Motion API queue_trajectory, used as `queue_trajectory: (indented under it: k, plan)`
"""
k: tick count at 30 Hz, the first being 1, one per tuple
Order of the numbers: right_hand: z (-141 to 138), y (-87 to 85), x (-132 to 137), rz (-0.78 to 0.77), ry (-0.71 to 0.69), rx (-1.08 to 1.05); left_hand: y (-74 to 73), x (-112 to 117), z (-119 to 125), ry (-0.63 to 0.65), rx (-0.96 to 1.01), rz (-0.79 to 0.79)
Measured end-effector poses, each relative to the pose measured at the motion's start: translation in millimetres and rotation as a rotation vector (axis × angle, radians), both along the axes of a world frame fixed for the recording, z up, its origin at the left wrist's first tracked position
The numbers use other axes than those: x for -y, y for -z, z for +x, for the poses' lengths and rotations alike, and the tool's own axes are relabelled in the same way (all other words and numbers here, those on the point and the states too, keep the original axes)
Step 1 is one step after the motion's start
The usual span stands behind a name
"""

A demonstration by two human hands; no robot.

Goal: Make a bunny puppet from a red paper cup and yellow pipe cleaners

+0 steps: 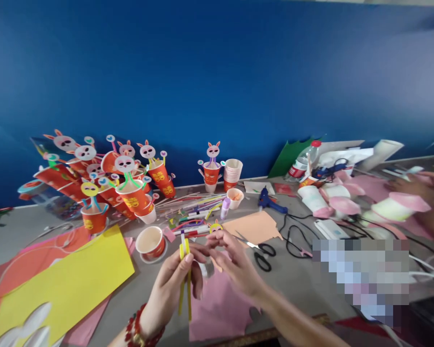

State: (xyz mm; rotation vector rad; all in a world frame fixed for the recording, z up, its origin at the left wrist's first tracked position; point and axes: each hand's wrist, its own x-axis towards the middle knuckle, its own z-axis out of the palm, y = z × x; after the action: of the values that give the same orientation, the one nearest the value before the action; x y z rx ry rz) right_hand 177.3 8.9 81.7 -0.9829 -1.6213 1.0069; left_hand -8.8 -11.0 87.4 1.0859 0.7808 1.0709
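Note:
My left hand (168,277) pinches a bent yellow pipe cleaner (183,294) between thumb and fingers, and its two ends hang down. A small purple piece shows at its top. My right hand (235,267) is close beside, fingers curled in toward the left fingertips. Between the hands is a whitish, shiny roundish thing (205,268), partly hidden; I cannot make out what the right fingers hold. Below lies pink paper (217,313). Just beyond the right fingertips is a yellow rabbit face cutout (215,228). An orange paper cup (151,242) stands left of the hands.
Black-handled scissors (263,255) lie beside peach paper (253,226). Behind are a glue gun (271,202), a glue stick (225,208) and stacked cups (233,173). Several rabbit-decorated cups (135,195) crowd the left, above yellow paper (68,279). Cables and another person's hands (415,190) are right.

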Motion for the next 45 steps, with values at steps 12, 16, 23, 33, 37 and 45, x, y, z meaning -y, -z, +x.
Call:
queue_trajectory:
  k: [12,16,23,33,37,45]
  plan:
    - [-18,10.6,2,-0.240,0.052,-0.335,10.4,1,-1,-0.094,0.005,0.046]
    - [-18,10.1,1,-0.236,0.007,-0.356,8.0,1,1,-0.101,0.035,0.033]
    - [-14,8.8,0,-0.352,-0.107,-0.352,10.1,-3,0,-0.119,0.074,-0.013]
    - [7,-0.3,-7,-0.159,-0.023,0.053,16.6,-10,7,-0.169,-0.106,0.157]
    - [9,-7.4,-11,-0.220,-0.037,0.092,16.9,-10,8,-0.175,-0.153,0.281]
    - [8,-3.0,-15,-0.300,-0.102,0.002,18.5,-10,3,-0.190,-0.217,0.350]
